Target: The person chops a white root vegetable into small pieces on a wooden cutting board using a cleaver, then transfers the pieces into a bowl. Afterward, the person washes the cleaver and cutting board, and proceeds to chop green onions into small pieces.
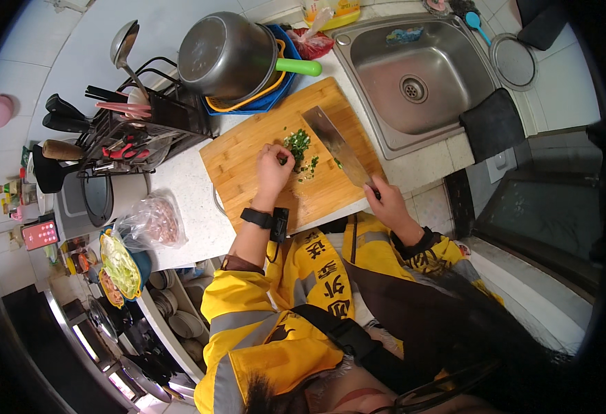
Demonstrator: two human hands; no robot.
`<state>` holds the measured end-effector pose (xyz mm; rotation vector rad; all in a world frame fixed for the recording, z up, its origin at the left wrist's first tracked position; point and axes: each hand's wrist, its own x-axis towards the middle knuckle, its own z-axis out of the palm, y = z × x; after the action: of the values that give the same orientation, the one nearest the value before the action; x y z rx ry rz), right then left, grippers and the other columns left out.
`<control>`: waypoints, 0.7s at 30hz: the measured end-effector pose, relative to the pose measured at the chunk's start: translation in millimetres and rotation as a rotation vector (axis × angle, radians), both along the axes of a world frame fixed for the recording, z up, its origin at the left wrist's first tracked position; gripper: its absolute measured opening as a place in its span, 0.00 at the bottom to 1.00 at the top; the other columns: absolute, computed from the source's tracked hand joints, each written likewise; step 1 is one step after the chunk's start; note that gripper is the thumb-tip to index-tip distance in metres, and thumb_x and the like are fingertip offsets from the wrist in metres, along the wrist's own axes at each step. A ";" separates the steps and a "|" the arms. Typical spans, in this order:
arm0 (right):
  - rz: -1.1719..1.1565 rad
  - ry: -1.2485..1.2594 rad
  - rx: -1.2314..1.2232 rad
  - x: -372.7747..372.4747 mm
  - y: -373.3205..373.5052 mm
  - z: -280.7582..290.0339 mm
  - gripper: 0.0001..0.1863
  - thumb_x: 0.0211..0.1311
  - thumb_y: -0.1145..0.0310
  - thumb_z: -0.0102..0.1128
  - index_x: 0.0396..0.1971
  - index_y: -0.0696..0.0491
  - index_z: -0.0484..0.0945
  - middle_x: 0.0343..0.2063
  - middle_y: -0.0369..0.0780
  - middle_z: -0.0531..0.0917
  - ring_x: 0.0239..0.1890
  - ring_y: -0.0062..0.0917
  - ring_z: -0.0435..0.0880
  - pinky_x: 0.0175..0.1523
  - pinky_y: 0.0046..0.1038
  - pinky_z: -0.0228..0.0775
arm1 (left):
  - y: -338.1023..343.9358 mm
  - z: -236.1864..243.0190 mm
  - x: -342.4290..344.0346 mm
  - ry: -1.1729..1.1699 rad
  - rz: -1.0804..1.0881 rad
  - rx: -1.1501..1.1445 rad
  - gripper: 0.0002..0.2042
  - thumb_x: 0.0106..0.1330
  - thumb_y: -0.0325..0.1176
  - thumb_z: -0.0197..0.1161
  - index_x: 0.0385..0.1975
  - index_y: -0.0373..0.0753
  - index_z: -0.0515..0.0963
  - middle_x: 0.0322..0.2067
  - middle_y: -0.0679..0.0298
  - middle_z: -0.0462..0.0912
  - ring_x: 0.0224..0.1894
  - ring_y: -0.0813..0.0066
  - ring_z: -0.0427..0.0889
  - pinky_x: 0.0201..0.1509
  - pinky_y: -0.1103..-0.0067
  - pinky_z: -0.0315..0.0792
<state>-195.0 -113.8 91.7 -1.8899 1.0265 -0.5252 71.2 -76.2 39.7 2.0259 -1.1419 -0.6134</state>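
Note:
A wooden cutting board lies on the counter in front of me. On it is a small heap of chopped green onion, with loose bits scattered below. My left hand rests at the heap's left edge, fingers curled and pressed together; what they may pinch is hidden. My right hand grips the handle of a cleaver at the board's right side. Its broad blade slants away to the upper left, apart from the heap, and a few green bits lie beside it.
A steel sink is at the right. Behind the board, a pot with a green handle sits upside down on blue and yellow baskets. At left stand a utensil rack, a bag of meat and a basket of sliced vegetables.

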 end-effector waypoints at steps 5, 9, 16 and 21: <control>0.018 0.004 0.002 9.0 4.3 0.0 0.10 0.60 0.69 0.51 0.25 0.60 0.65 0.18 0.48 0.74 0.22 0.44 0.74 0.24 0.35 0.61 | 1.4 3.8 -3.3 -0.293 -0.137 -0.022 0.05 0.47 0.29 0.65 0.22 0.36 0.77 0.27 0.56 0.74 0.32 0.59 0.74 0.38 0.70 0.70; 0.000 -0.021 -0.036 12.0 6.2 0.3 0.10 0.61 0.69 0.51 0.25 0.60 0.65 0.19 0.48 0.74 0.22 0.44 0.75 0.24 0.35 0.62 | -1.9 -0.5 -12.7 -0.410 -0.144 -0.031 0.06 0.44 0.30 0.65 0.21 0.39 0.77 0.24 0.57 0.74 0.33 0.58 0.74 0.40 0.67 0.68; -0.024 0.010 0.001 8.4 6.8 -1.4 0.10 0.61 0.69 0.51 0.25 0.60 0.65 0.18 0.48 0.74 0.22 0.44 0.74 0.24 0.35 0.61 | 6.2 -6.8 9.2 0.359 -0.031 0.023 0.03 0.55 0.25 0.63 0.27 0.33 0.78 0.25 0.65 0.78 0.26 0.80 0.76 0.32 0.85 0.70; 0.002 -0.001 0.011 8.4 5.4 -2.5 0.09 0.60 0.70 0.51 0.26 0.59 0.65 0.19 0.48 0.74 0.23 0.44 0.75 0.24 0.35 0.62 | 18.4 -3.7 22.5 0.411 -0.008 -0.040 0.04 0.57 0.24 0.61 0.30 0.33 0.78 0.23 0.68 0.78 0.27 0.83 0.75 0.32 0.85 0.70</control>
<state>-186.6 -108.4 89.1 -1.8807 1.0248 -0.5175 93.7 -57.8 36.0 1.7536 -0.9067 -0.9508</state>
